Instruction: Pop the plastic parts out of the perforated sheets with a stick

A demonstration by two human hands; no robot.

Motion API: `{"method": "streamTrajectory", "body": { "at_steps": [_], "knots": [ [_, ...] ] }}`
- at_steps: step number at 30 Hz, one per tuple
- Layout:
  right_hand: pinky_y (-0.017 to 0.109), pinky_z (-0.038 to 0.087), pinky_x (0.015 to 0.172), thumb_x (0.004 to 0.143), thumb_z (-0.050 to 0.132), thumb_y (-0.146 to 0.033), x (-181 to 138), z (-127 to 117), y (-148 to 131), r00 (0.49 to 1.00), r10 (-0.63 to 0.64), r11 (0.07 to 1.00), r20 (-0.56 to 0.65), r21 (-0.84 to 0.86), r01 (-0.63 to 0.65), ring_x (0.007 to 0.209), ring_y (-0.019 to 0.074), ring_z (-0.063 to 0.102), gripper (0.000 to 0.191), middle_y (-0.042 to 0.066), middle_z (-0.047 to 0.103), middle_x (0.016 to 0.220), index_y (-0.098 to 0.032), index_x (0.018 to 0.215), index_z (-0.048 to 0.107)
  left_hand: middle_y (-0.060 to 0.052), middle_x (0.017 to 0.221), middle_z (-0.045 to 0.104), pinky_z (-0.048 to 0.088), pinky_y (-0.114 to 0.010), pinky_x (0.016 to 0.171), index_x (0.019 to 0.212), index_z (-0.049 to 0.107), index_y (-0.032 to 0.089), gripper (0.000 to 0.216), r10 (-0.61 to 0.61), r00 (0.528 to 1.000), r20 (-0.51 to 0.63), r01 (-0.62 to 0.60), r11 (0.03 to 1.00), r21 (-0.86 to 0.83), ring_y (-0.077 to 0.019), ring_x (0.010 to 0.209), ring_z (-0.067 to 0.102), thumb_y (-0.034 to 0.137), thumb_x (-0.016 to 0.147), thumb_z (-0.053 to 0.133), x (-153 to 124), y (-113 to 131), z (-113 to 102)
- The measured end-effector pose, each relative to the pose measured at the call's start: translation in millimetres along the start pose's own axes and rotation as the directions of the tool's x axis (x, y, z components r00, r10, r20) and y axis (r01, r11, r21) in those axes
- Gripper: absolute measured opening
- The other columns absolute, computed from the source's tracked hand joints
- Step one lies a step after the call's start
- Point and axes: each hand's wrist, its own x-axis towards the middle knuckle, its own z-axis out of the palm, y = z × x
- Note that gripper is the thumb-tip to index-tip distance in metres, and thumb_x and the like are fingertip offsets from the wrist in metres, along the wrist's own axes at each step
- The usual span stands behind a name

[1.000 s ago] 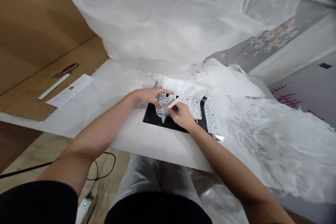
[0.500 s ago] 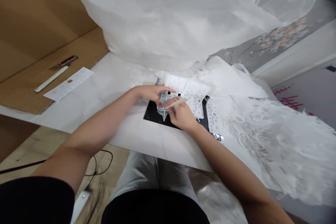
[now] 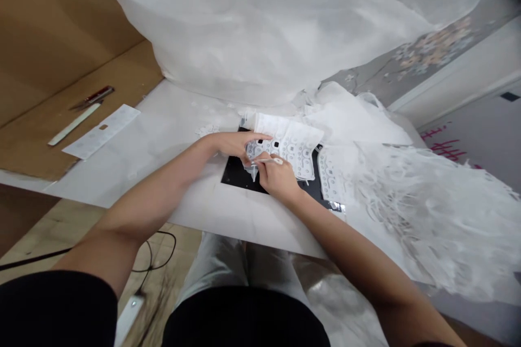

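Note:
In the head view, my right hand (image 3: 280, 179) is closed around a thin pale stick-like tool (image 3: 273, 160), whose tip points left toward my left thumb. The tool's exact kind is not clear. My left hand (image 3: 234, 145) lies on the left part of a white sheet with rows of cut-outs (image 3: 303, 161), its index finger stretched out and its thumb apart. That sheet rests on a black mat (image 3: 236, 172), and its upper part is folded back as a white flap (image 3: 295, 127). Small dark openings show beside my left fingertips. The tool's tip is partly hidden between the hands.
Another patterned white sheet (image 3: 329, 171) lies right of the mat, beside a heap of white strips (image 3: 439, 211). Translucent white film (image 3: 285, 27) bulges behind. On the cardboard (image 3: 28, 141) at left are a red-handled cutter (image 3: 95, 96) and a pale strip (image 3: 75, 124); a white card (image 3: 101, 131) lies beside them.
The tool in my right hand has tilted lower, and the right hand has shifted slightly. My left hand stays in nearly the same place on the sheet. The camera view has shifted slightly.

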Motion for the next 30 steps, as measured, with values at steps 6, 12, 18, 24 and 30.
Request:
{"method": "streamTrajectory", "body": {
  "at_steps": [6, 12, 18, 24, 30],
  "knots": [
    [0.034, 0.045, 0.069, 0.095, 0.039, -0.024, 2, 1, -5, 0.993, 0.102, 0.994, -0.054, 0.044, -0.1, 0.077, 0.0261, 0.061, 0.029, 0.013, 0.068, 0.077, -0.012, 0.108, 0.062, -0.006, 0.156, 0.03, 0.035, -0.034, 0.106, 0.15, 0.029, 0.03, 0.094, 0.006, 1.0, -0.02, -0.005, 1.0, 0.029, -0.0296, 0.14, 0.033, 0.026, 0.065, 0.071, 1, -2, 2],
    [0.035, 0.046, 0.069, 0.095, 0.038, -0.025, 6, 4, -6, 0.988, 0.145, 0.987, -0.044, 0.073, -0.142, 0.077, 0.0272, 0.062, 0.029, 0.014, 0.067, 0.078, -0.012, 0.108, 0.061, -0.006, 0.156, 0.03, 0.039, -0.035, 0.104, 0.151, 0.026, 0.029, 0.096, -0.001, 1.0, -0.002, 0.0, 1.0, -0.025, -0.0302, 0.136, 0.038, 0.024, 0.065, 0.069, 0, 2, 3],
    [0.033, 0.049, 0.07, 0.092, 0.047, -0.029, 6, 2, 14, 0.953, 0.288, 0.93, -0.094, 0.265, -0.255, 0.072, 0.0242, 0.066, 0.023, 0.01, 0.07, 0.077, -0.016, 0.101, 0.063, -0.006, 0.155, 0.033, 0.034, -0.036, 0.108, 0.15, 0.028, 0.03, 0.099, -0.007, 1.0, -0.025, 0.007, 1.0, 0.015, -0.0297, 0.138, 0.036, 0.025, 0.062, 0.073, 2, -2, 4],
    [0.034, 0.054, 0.077, 0.088, 0.059, -0.037, -10, -32, 35, 0.955, 0.291, 0.704, 0.049, 0.666, -0.248, 0.082, 0.022, 0.07, 0.02, 0.006, 0.074, 0.089, -0.02, 0.09, 0.068, -0.003, 0.156, 0.031, 0.032, -0.036, 0.108, 0.148, 0.031, 0.034, 0.091, -0.001, 0.999, -0.054, 0.003, 0.999, 0.037, -0.0286, 0.139, 0.034, 0.032, 0.067, 0.073, -3, 0, 0],
    [0.036, 0.054, 0.079, 0.084, 0.061, -0.029, -13, -41, 40, 0.961, 0.257, 0.721, 0.098, 0.643, -0.258, 0.083, 0.0221, 0.069, 0.014, 0.005, 0.074, 0.089, -0.021, 0.087, 0.071, -0.004, 0.121, 0.061, 0.04, -0.032, 0.095, 0.115, 0.066, 0.028, 0.051, -0.062, 0.995, -0.073, 0.073, 0.984, 0.163, -0.0262, 0.113, 0.054, 0.048, 0.069, 0.072, -4, 11, -2]
  ]
}}
